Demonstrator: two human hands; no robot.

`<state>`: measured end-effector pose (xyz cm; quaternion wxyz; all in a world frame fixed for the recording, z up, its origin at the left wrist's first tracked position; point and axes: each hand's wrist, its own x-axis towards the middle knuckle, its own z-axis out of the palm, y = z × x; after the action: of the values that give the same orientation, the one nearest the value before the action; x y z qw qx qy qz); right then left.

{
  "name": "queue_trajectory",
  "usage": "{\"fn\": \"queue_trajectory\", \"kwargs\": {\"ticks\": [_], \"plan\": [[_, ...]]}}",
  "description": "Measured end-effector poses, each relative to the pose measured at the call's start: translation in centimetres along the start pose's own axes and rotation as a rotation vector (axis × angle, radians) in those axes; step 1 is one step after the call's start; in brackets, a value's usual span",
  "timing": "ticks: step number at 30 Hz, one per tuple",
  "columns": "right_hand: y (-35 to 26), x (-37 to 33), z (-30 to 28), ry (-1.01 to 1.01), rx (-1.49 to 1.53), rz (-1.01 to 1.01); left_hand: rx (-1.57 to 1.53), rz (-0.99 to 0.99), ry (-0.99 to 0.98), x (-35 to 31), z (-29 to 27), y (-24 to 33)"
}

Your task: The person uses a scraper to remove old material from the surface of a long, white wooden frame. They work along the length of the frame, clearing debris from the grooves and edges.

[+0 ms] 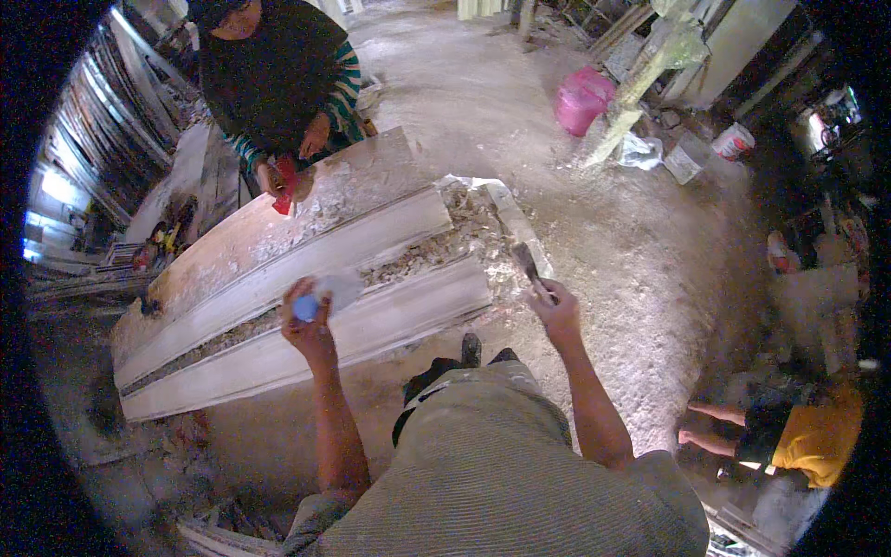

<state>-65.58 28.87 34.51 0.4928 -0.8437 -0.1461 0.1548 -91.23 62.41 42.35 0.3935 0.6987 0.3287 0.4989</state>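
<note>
The left hand (312, 325) is curled around a translucent container (342, 290) with a blue part (304, 308), perhaps its cap, facing up; its contents are too blurred to tell. The right hand (560, 316) grips the pale handle of what looks like a paintbrush (526, 258), its dark head pointing forward and away from the body.

Ahead of the body lies the surface (373, 160), bearing two long, pale moulded boards side by side. The near board (408, 310) runs beneath the left hand in this view, and its end lies just left of the right hand. The far board (371, 238) lies beyond it. Loose debris (469, 223) fills the gap between them and collects around their right ends, near the brush head.

Both boards look shaped and fairly even in colour, so the work seems under way; whether any coating is on them cannot be told. The brush head appears clear of both boards, and the debris remains uncleared.

Beyond the left hand, across the surface, a co-worker (269, 79) in striped sleeves holds a red object (284, 188).
</note>
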Motion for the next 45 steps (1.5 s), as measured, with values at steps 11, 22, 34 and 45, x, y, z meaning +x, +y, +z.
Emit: {"fn": "queue_trajectory", "kwargs": {"ticks": [11, 22, 34, 45], "plan": [[-7.6, -4.2, -1.4, -0.284, -0.242, -0.151, -0.076, -0.057, -0.984, -7.7, 14.8, 9.3], [11.9, -6.1, -0.5, 0.094, -0.177, 0.212, 0.161, -0.294, -0.838, -8.1, 8.4, -2.4], [21.9, 1.1, 4.9, 0.046, -0.283, 0.224, 0.745, -0.710, -0.613, -10.1, -7.6, -15.5], [19.9, 10.9, 11.8, 0.036, -0.273, -0.074, 0.805, -0.722, -0.761, -11.0, -7.3, -16.2]]}}
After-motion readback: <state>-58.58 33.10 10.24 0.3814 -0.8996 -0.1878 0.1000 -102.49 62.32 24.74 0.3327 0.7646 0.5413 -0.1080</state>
